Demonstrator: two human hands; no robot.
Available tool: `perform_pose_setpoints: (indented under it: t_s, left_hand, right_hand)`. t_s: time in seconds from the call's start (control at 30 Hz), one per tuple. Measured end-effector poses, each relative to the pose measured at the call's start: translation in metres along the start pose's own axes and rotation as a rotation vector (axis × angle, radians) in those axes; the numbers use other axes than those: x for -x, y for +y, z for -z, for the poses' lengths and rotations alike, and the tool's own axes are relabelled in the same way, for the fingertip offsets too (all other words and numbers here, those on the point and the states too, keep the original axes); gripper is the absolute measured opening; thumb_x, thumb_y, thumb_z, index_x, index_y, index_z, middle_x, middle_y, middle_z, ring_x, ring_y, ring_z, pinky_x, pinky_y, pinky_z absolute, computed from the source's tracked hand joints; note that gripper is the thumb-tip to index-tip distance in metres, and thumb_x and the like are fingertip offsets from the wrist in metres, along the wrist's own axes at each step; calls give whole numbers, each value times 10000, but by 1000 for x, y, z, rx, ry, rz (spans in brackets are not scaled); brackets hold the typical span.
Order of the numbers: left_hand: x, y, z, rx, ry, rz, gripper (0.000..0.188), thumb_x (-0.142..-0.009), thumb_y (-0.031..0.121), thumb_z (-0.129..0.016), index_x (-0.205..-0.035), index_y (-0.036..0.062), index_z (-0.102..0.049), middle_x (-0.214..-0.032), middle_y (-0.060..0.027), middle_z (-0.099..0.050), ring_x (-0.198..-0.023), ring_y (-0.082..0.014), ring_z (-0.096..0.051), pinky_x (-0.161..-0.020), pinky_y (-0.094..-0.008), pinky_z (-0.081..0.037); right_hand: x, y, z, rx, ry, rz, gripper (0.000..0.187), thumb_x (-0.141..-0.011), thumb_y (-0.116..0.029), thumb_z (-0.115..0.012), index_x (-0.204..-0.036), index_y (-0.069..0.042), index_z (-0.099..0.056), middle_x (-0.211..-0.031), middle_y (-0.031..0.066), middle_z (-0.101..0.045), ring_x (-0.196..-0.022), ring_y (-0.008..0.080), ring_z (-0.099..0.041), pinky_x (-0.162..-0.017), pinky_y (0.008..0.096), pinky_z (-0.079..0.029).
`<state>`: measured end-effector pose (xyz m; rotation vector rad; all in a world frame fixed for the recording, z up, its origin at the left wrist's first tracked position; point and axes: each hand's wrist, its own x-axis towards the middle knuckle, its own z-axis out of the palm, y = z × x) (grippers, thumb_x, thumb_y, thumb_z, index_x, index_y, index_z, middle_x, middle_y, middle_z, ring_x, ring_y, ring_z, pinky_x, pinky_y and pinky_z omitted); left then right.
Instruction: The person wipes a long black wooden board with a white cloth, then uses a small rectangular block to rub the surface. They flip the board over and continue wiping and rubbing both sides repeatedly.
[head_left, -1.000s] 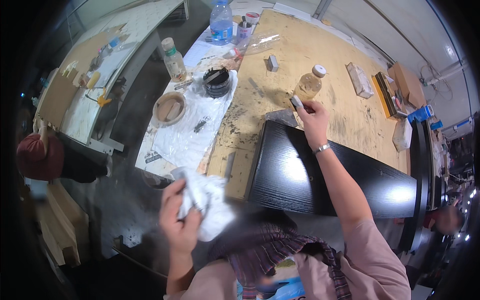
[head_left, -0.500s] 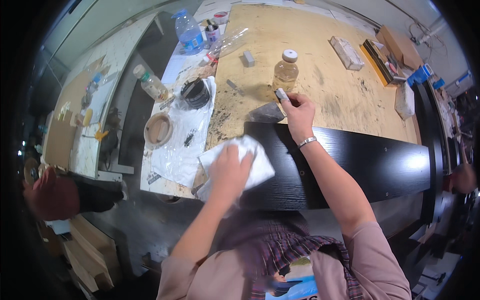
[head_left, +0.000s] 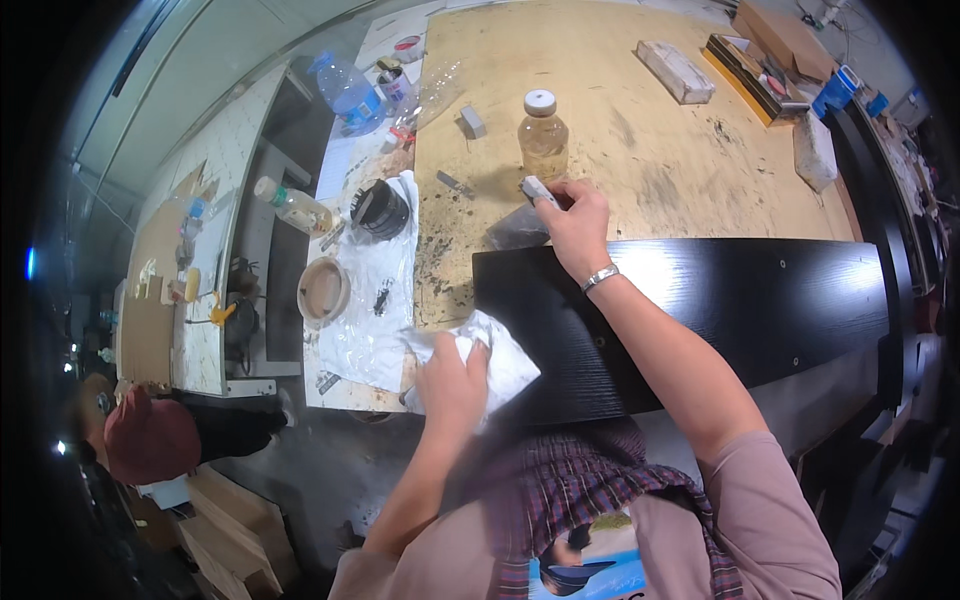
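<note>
A black wood-grained board [head_left: 740, 320] lies along the near edge of the work table. My left hand [head_left: 452, 380] is closed on a crumpled white cloth [head_left: 512, 362], which rests over the board's left end. Beyond the board, my right hand [head_left: 580, 222] pinches a small whitish-grey block [head_left: 537, 189] between thumb and fingers. Beneath that hand sits a dark grey piece [head_left: 515, 229], partly covered; its kind is unclear. Just past the block stands a clear bottle [head_left: 543, 145] with a white cap and pale yellow liquid.
On the left, a black-stained cup [head_left: 380, 210], a roll of tape [head_left: 324, 290] and a small bottle [head_left: 290, 208] surround a white sheet [head_left: 360, 335]. Farther off are a large water bottle [head_left: 347, 95] and a grey block [head_left: 472, 122]. A person [head_left: 150, 435] is at lower left.
My left hand has drawn the cloth nearer to me along the board's left end. My right hand keeps its pinch near the bottle. The whole view has shifted slightly.
</note>
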<state>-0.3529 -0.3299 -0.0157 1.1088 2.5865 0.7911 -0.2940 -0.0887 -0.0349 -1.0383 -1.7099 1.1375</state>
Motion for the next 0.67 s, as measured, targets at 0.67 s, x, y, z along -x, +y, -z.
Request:
perform_pose_setpoints:
  t_s: [0.67]
  left_hand:
    - [23,9,95,1636,10,278,207,-995,132,-605,-1191,66,-600,-1046,-149,-692,-867,-254,-709,-811,-372,-606]
  right_hand:
    - [1,-4,-8,49,-37,47,259,-780,-189,-719,-939,15,-744,-991,193,-679,-946,338,-664,-876,406,-521]
